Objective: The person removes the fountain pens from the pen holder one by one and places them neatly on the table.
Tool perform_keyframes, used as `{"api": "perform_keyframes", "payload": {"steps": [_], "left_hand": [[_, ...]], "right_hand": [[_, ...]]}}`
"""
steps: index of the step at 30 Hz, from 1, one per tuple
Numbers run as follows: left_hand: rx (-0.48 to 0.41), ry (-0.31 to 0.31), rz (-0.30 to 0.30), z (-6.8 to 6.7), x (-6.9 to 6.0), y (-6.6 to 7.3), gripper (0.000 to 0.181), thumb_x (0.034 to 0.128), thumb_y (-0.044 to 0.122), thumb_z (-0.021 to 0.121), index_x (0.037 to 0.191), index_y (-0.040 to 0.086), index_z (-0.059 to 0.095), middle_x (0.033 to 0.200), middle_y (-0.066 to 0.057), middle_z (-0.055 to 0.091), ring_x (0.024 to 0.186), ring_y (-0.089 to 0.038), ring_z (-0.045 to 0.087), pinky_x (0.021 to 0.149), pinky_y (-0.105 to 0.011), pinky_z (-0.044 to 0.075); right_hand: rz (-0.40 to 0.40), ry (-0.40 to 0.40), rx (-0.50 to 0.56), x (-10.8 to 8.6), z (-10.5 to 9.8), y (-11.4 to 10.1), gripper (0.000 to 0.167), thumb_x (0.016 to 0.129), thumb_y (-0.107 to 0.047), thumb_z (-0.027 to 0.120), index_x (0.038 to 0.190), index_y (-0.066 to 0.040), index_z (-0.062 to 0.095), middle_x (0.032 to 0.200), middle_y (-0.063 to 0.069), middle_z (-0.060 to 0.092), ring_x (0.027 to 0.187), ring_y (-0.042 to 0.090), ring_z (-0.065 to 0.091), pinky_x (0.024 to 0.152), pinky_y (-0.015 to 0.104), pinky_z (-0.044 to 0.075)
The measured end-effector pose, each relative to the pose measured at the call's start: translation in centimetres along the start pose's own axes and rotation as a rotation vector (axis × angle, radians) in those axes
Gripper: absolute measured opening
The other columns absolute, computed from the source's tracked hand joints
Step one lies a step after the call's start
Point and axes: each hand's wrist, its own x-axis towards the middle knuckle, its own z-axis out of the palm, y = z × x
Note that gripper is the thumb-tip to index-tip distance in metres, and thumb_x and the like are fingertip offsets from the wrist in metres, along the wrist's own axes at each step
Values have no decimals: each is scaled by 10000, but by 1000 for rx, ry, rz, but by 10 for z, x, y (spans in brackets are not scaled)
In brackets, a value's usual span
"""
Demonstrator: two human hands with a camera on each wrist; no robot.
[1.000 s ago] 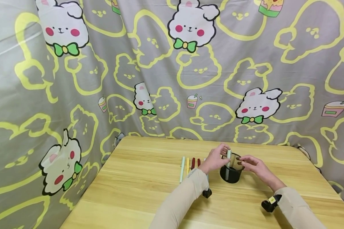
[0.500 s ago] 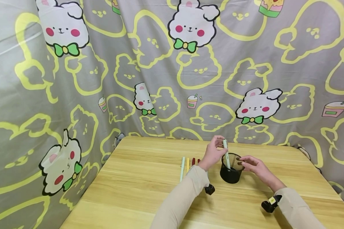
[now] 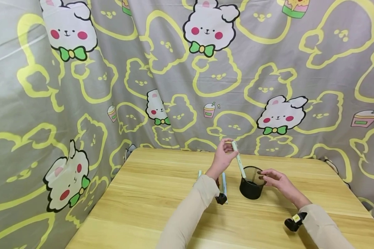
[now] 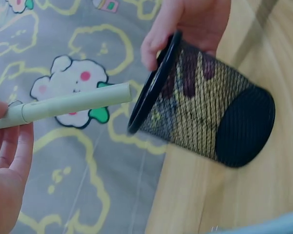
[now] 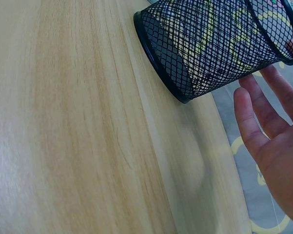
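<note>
In the head view my left hand (image 3: 222,157) pinches a light green pen (image 3: 238,160) near its upper end. The pen slants down to the right, its lower end at the left rim of a black mesh pen holder (image 3: 250,190). From the left wrist view, that pen end sits just outside the holder's mouth. The holder stands upright on the table. My right hand (image 3: 278,180) rests against the holder's right side with fingers extended; some of them show through the mesh. In the right wrist view the thumb lies apart from the other fingers.
A blue pen (image 3: 224,183) and another light green pen (image 3: 199,173) lie on the wooden table (image 3: 137,200), with others mostly hidden behind my left forearm. A patterned curtain (image 3: 174,76) hangs along the table's back and left edges.
My left hand has risen and moved left, drawing the light green pen up out of the holder and tilting it more. My right hand and the holder stay in place.
</note>
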Motion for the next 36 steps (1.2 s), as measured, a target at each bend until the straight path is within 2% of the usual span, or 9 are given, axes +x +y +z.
{"api": "perform_keyframes", "payload": {"steps": [5,11,18,24,29,32,36], "left_hand": [[21,38,-9,-22,5,-15,466,806,-95,663,1213,83,522,1023,-88,628,905,-151,599,780,-278,523],[97,58,-30,-55,0,-25,476,800,-89,668,1231,54,526,1048,-131,629,911,-165,601,802,-278,527],[133,100,-117,-95,-9,-29,478,819,-76,649,1259,68,532,1114,-191,601,913,-166,590,795,-274,527],[174,70,-183,-125,-15,-28,498,838,-59,641,1305,59,511,1132,-220,583,915,-185,598,789,-290,538],[202,47,-266,-146,-22,-30,513,834,-71,640,1316,26,494,1124,-225,569,898,-203,611,777,-316,547],[227,24,-307,-154,-28,-28,517,828,-86,633,1316,-8,480,1135,-258,552,885,-226,616,778,-351,549],[249,-6,-343,-157,-37,-19,511,835,-99,611,1320,-40,461,1155,-304,522,908,-299,615,806,-400,539]], "right_hand": [[-1,0,-1,0,-1,0,307,977,-64,510,1200,143,471,1117,-70,623,969,70,599,773,263,528],[-9,1,11,0,-2,0,302,975,-54,509,1193,150,466,1111,-66,621,972,53,594,769,254,528],[-9,-7,10,1,-1,0,312,975,-61,512,1195,155,461,1118,-41,626,984,59,594,773,240,524],[-25,-5,25,1,-1,-1,293,976,-42,500,1188,157,464,1109,-53,630,983,57,596,763,231,523],[-22,-7,21,1,0,-2,295,976,-50,505,1188,152,469,1106,-57,628,981,60,596,764,231,523],[-16,-4,12,0,0,-2,306,975,-57,509,1187,159,462,1106,-53,634,974,61,599,760,225,521],[-11,3,4,0,1,-2,312,974,-65,514,1185,159,461,1100,-58,629,967,67,599,758,228,522]]}}
